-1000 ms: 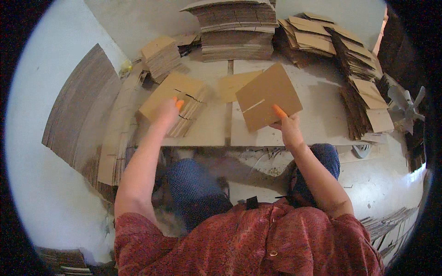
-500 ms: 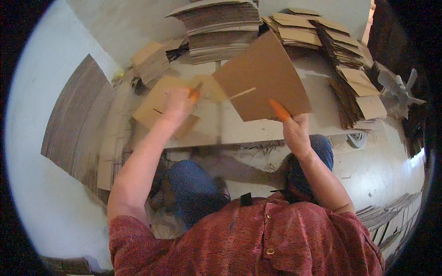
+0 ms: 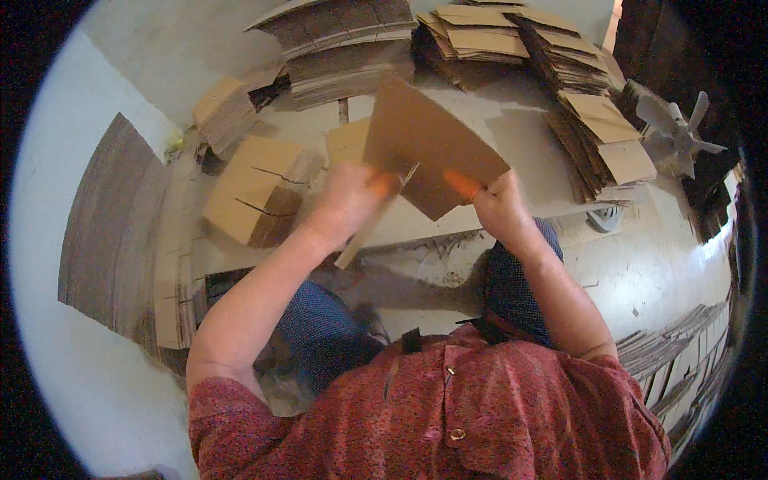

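My right hand grips a brown cardboard sheet by its right corner, thumb on its face. The sheet is tilted above the table, and a narrow slot shows near its lower left edge. My left hand is closed at that slot, on a second cardboard piece seen almost edge-on; blur hides how far the two pieces meet. Orange covers sit on both thumbs. Left of my left hand lies a stack of slotted cardboard sheets. Another flat piece lies partly behind the held sheet.
Tall cardboard stacks stand at the back of the pale table. More bundles line its right side, beside a grey fan. A long stack leans along the left wall. Cardboard pieces stand at lower right.
My left hand has moved right from over the slotted stack to the sheet in my right hand, carrying a cardboard piece. The sheet has turned and come lower. The whole view has shifted slightly.
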{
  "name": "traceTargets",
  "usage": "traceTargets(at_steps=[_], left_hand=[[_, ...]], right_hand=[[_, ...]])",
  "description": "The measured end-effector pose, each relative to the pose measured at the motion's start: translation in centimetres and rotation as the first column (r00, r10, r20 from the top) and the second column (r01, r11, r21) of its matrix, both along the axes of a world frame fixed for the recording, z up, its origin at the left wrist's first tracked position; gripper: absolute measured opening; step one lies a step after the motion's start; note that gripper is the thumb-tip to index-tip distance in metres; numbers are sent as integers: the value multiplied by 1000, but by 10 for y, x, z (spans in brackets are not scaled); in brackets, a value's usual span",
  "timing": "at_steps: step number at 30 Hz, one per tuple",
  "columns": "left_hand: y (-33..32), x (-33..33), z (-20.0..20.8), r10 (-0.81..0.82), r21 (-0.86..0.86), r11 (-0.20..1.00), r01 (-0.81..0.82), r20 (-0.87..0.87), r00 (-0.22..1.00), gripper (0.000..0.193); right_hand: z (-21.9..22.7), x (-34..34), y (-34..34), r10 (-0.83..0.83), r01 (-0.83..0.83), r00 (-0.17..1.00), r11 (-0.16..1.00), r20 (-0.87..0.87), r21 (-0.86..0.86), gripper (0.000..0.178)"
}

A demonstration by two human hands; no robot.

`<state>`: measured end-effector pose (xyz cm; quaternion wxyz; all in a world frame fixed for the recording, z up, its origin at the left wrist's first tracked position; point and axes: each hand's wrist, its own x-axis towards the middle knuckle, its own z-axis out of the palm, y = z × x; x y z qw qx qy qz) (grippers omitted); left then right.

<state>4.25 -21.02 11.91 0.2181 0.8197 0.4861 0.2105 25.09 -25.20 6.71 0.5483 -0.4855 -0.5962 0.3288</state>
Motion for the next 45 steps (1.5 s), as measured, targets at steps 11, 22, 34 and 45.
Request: traceTargets(at_steps=[11,22,34,45], left_hand=[[48,-7,-2,15,-309,942,129,424,906,43],[166,-69,-174,185,361,931,-59,-327,927,54],[167,-68,-140,119,170,984,-46,-451,885,36],[158,-66,-116,369,350,913,-211,-484,793,25]], right_hand=[[-13,34,17,-267,313,917,942,295,-120,33],[-26,79,51,-283,325,868,945,407,-36,25],[8,64,17,-722,493,665,615,189,615,43],[20,15,-13,-237,222,971,913,2,342,24]])
